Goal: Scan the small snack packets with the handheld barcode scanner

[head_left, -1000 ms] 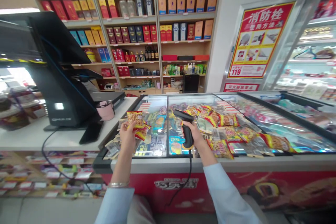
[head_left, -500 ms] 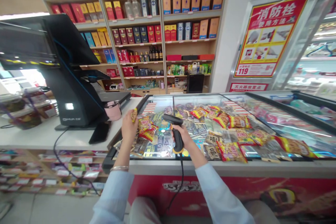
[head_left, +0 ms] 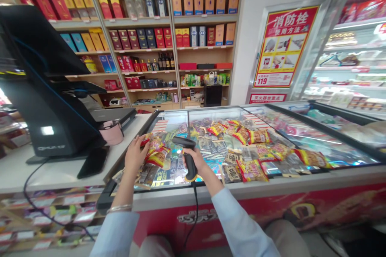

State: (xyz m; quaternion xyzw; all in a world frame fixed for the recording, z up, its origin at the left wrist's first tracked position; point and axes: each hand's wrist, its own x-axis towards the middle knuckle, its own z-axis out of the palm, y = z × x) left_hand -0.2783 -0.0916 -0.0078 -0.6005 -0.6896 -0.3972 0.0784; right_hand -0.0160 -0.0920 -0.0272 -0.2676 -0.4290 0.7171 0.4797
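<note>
My right hand (head_left: 196, 161) is wrapped round the handle of a black barcode scanner (head_left: 189, 167). The scanner stands upright above the glass freezer lid, its head to the left and its cable hanging down the front. At the left end of the lid, my left hand (head_left: 135, 153) has its fingers bent on a red and yellow snack bag (head_left: 146, 137), partly hidden by them. Beneath and beside that hand lies a small pile of similar snack bags (head_left: 158, 156). More red and yellow bags (head_left: 252, 170) lie scattered to the right of the scanner, beside brown-and-white packets (head_left: 233, 172).
A checkout terminal (head_left: 51, 120), a black phone (head_left: 93, 162) and a pink cup-like holder (head_left: 111, 132) stand or lie on the white counter (head_left: 18, 172) at left. The chest freezer's front edge (head_left: 217, 190) runs before me. Shelves of boxes (head_left: 132, 50) line the back.
My left hand has lowered its snack bag toward the pile at the lid's left end. The view has swung right, so most things appear further left. The scanner stays in my right hand.
</note>
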